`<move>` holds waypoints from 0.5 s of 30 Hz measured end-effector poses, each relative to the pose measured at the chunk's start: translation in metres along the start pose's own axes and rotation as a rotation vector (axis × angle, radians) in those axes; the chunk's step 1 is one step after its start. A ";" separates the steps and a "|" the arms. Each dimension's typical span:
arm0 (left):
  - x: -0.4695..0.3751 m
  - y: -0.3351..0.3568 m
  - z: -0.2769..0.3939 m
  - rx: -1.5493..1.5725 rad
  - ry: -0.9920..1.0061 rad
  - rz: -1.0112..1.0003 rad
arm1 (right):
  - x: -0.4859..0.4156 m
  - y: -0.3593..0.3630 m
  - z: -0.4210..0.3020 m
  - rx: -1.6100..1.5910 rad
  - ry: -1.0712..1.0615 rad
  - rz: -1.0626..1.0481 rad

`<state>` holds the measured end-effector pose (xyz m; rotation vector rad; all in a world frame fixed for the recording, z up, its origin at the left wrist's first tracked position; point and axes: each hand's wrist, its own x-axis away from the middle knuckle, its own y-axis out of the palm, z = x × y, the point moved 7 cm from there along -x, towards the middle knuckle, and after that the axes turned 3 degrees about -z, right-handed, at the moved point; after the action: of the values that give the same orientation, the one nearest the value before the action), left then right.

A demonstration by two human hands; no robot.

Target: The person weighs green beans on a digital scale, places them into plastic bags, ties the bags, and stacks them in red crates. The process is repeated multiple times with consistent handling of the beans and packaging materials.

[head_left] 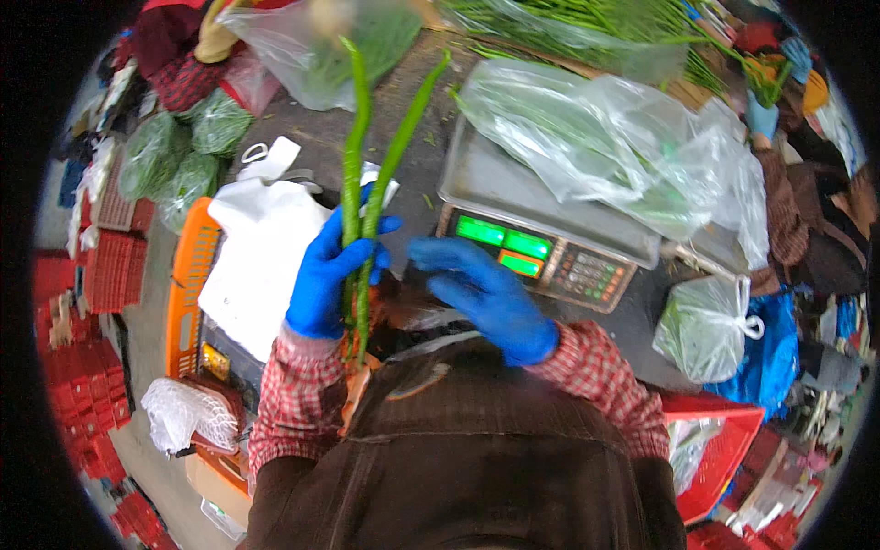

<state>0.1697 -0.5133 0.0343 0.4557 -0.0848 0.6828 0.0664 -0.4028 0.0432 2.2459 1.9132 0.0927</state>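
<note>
My left hand point(330, 268), in a blue glove, is closed around two long green vegetable pods point(352, 172), perhaps long chili peppers, which point away from me. My right hand point(491, 295), gloved in blue too and blurred, is a little to the right with its fingers apart and nothing in it. Just beyond it stands a digital scale point(550, 254) with lit green displays. On the scale's metal pan lies a clear plastic bag point(584, 137) with green produce inside. White plastic bags point(265, 254) lie left of my left hand.
An orange plastic basket point(189, 295) stands at left, with bagged greens point(196, 185) beyond. Long green stalks point(591, 27) lie at the far edge. A tied bag of greens point(701, 330) and a red crate point(729, 454) are at right. Gloved co-worker's hands point(762, 113) hold greens at upper right.
</note>
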 end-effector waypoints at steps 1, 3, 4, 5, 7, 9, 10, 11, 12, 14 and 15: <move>-0.008 -0.001 0.002 0.007 -0.001 -0.035 | 0.004 -0.006 0.000 0.036 0.036 -0.012; -0.023 -0.002 0.006 -0.015 0.006 -0.116 | 0.014 -0.019 -0.001 0.122 0.089 0.003; -0.030 -0.007 0.006 -0.046 0.000 -0.109 | 0.020 -0.026 0.000 0.112 0.127 0.007; -0.039 -0.010 0.005 -0.075 -0.002 -0.108 | 0.027 -0.033 0.001 0.158 0.154 0.024; -0.061 -0.021 0.002 -0.161 -0.011 -0.092 | 0.040 -0.043 0.007 0.129 0.223 0.040; -0.089 -0.031 -0.004 -0.339 0.026 -0.062 | 0.050 -0.052 0.011 0.113 0.254 0.102; -0.104 -0.036 -0.006 -0.399 0.066 -0.052 | 0.053 -0.056 0.013 0.086 0.256 0.146; -0.120 -0.042 -0.010 -0.480 0.078 -0.013 | 0.056 -0.059 0.014 0.085 0.253 0.174; -0.136 -0.045 -0.012 -0.540 0.124 -0.004 | 0.057 -0.061 0.015 0.046 0.235 0.206; -0.168 -0.047 -0.018 -0.755 0.182 0.037 | 0.054 -0.064 0.013 0.154 0.203 0.212; -0.181 -0.044 -0.017 -0.893 0.273 0.050 | 0.053 -0.066 0.008 0.245 0.147 0.214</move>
<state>0.0557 -0.6423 -0.0375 -0.4973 -0.1326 0.6799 0.0122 -0.3418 0.0196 2.6708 1.8336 0.0575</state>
